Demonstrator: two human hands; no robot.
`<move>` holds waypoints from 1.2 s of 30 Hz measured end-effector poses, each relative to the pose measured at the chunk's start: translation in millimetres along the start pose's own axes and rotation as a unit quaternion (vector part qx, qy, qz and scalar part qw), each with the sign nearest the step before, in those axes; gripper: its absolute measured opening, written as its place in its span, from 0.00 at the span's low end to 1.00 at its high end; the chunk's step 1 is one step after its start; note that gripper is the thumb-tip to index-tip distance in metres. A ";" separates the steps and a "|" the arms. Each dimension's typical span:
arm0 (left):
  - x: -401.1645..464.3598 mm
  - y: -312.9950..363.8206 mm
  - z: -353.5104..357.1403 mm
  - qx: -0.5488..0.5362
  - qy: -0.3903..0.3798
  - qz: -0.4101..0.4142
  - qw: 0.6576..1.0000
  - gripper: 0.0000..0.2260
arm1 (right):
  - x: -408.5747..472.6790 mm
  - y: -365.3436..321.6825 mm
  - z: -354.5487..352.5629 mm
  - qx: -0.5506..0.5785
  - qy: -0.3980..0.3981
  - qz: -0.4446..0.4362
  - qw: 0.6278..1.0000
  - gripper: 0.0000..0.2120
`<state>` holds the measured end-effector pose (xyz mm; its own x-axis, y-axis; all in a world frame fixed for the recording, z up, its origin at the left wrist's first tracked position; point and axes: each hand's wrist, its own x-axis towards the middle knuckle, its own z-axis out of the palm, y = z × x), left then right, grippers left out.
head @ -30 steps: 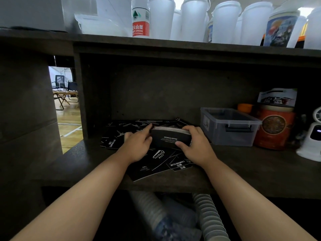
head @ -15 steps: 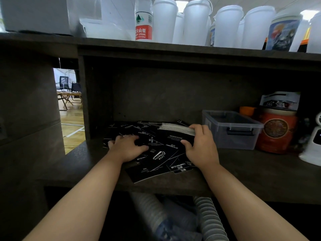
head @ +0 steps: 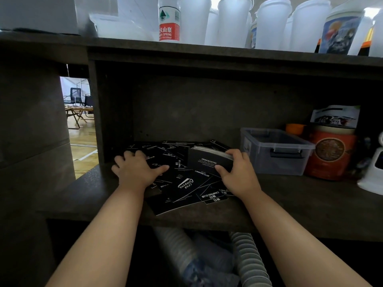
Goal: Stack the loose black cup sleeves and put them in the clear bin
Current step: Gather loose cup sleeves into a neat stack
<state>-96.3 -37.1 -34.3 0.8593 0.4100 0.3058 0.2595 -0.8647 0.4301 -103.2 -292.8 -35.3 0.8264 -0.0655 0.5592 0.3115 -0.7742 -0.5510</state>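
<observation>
Dim shelf (head: 310,204): right hand (head: 238,172) pinches the stack (head: 209,160), left hand (head: 136,170) spread flat on loose sleeves (head: 186,183). One-handed, the stack could fan and spill short of the bin (head: 275,150).

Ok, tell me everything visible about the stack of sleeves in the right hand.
The stack of black cup sleeves is a neat bundle of flat, card-like pieces, pale edges showing along the top, with white "DRINK&COFFEE" print on its front face. It stands on edge, tilted, above the loose sleeves on the shelf, gripped at its right end by the right hand.
</observation>
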 end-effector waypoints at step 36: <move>-18.4 18.2 4.3 -0.114 0.072 0.347 0.928 0.15 | -2.2 -2.1 1.0 0.045 -0.027 -0.077 0.996 0.21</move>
<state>-105.5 -61.7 -35.8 0.7124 -0.1732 0.6801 -0.4482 -0.8580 0.2509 -105.2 -290.4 -36.0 0.7885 0.0864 0.6089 0.4761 -0.7126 -0.5154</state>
